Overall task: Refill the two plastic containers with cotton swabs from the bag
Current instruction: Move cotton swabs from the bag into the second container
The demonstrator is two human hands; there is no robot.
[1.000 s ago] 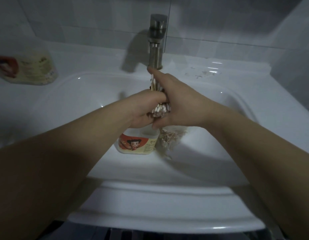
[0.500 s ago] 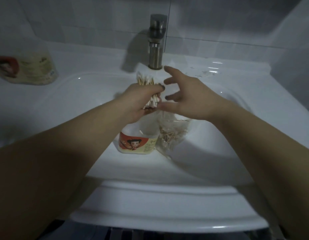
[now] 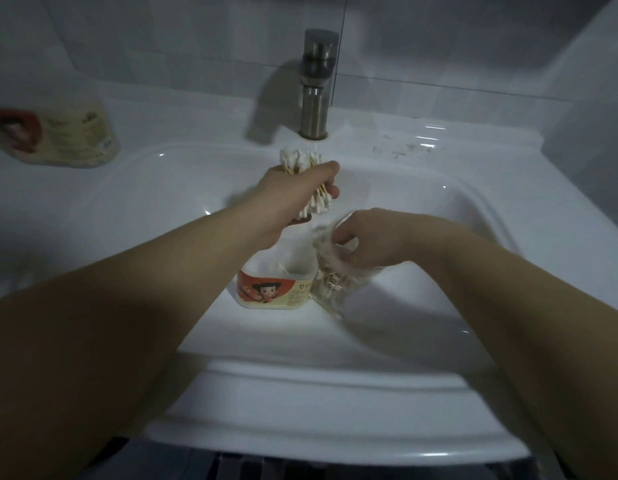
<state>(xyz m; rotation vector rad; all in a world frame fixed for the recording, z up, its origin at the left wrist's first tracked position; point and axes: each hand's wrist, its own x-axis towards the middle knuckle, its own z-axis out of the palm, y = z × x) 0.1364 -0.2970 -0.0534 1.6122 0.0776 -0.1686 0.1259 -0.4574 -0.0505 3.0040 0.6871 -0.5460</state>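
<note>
Head view: left fingers grip swabs; right fingers seemingly inside bag.

The room was dim, with a pale tiled wall behind a big white sink, a shiny metal tap standing at the back and some small wet spots beside it.

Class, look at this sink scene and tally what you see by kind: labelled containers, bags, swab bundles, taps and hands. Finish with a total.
Labelled containers: 2, the middle container and the far-left container
Clear bag: 1
Swab bundle: 1
Tap: 1
Hands: 2, left hand and right hand
Total: 7
</note>
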